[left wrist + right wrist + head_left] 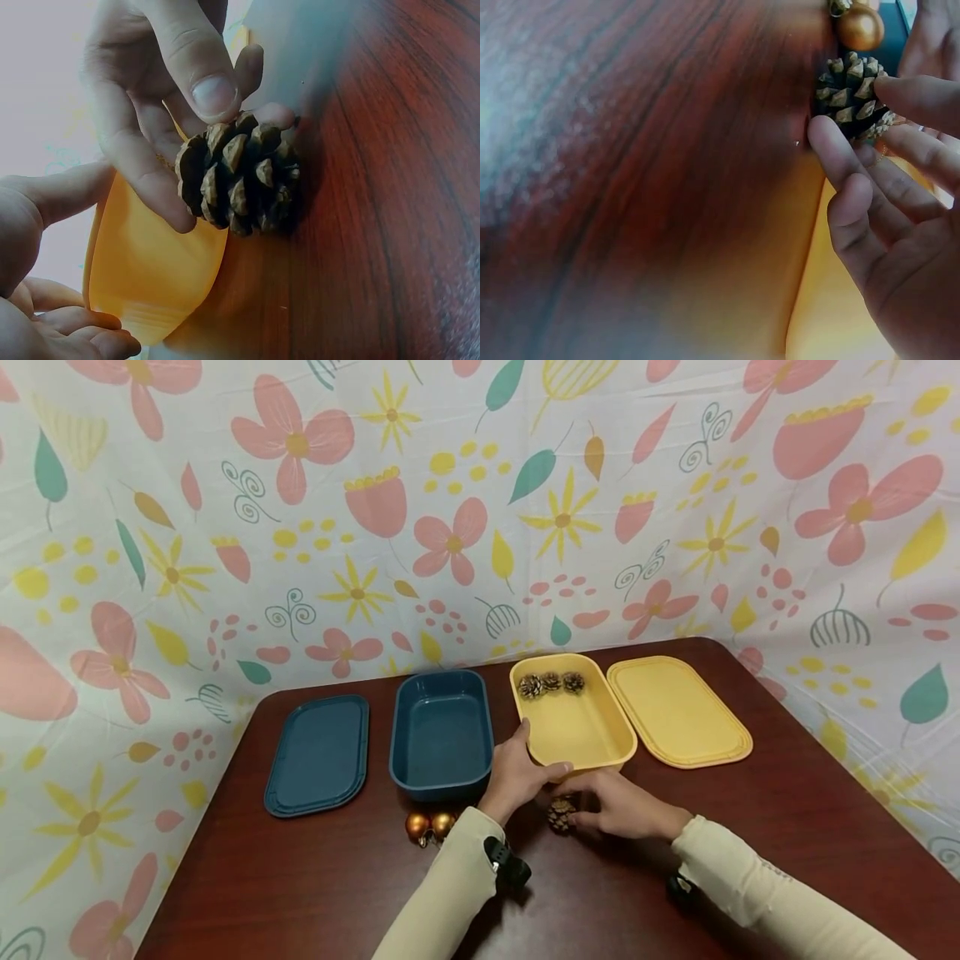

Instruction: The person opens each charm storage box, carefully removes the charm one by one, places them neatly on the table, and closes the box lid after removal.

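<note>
My right hand (626, 803) pinches a brown pine cone (561, 815) between thumb and fingers, just in front of the yellow container (577, 727). Seen from the left wrist, the cone (238, 176) shows its open scales, with the right thumb on it. My left hand (517, 774) lies spread at the container's front left corner, its thumb along the front rim and fingers against the left side. Three pine cones (551, 683) sit at the far end inside that container.
Left of the yellow container stands a dark blue container (442, 731). Shiny copper-gold ball ornaments (417, 825) lie in front of it, partly behind the left sleeve. A blue lid (318, 756) lies far left, a yellow lid (678, 710) at right. A floral curtain (450, 527) hangs behind.
</note>
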Motion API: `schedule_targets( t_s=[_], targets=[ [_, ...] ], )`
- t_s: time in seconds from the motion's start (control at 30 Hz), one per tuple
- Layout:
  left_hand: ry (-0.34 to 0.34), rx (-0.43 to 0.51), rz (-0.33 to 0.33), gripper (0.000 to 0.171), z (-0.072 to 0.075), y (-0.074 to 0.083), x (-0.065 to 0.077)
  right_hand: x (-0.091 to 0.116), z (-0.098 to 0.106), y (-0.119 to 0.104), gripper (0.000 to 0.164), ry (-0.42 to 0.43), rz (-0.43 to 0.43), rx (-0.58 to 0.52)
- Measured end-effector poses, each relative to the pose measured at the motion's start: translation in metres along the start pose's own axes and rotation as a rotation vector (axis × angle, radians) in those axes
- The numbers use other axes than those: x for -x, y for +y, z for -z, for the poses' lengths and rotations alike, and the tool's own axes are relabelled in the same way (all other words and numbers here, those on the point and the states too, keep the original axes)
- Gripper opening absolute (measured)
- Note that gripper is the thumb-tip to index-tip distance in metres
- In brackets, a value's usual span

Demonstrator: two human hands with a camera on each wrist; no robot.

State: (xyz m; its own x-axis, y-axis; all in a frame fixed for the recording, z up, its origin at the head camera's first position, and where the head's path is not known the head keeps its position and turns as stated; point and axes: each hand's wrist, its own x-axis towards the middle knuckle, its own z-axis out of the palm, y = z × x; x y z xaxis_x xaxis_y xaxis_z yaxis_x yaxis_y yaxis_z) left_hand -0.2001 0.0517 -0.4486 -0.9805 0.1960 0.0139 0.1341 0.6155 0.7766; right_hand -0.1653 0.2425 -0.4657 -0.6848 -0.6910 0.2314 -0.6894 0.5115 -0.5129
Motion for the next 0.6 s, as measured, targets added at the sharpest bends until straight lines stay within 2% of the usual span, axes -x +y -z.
schedule_targets(
  t_s=[0.2,0.47,0.6],
  targets=[
    [-0.001,-0.001,0.000,0.100,0.002,0.001,0.000,-0.002,0.003,0.000,0.037,-0.025,-0.060,-0.024],
    [0.000,0.005,0.008,0.100,0.002,0.001,0.000,0.001,0.008,-0.002,0.036,-0.028,-0.097,-0.019],
    [-0.001,-0.001,0.013,0.100,0.002,0.001,0.001,0.003,0.013,-0.004,0.035,-0.032,-0.078,0.013]
  ],
)
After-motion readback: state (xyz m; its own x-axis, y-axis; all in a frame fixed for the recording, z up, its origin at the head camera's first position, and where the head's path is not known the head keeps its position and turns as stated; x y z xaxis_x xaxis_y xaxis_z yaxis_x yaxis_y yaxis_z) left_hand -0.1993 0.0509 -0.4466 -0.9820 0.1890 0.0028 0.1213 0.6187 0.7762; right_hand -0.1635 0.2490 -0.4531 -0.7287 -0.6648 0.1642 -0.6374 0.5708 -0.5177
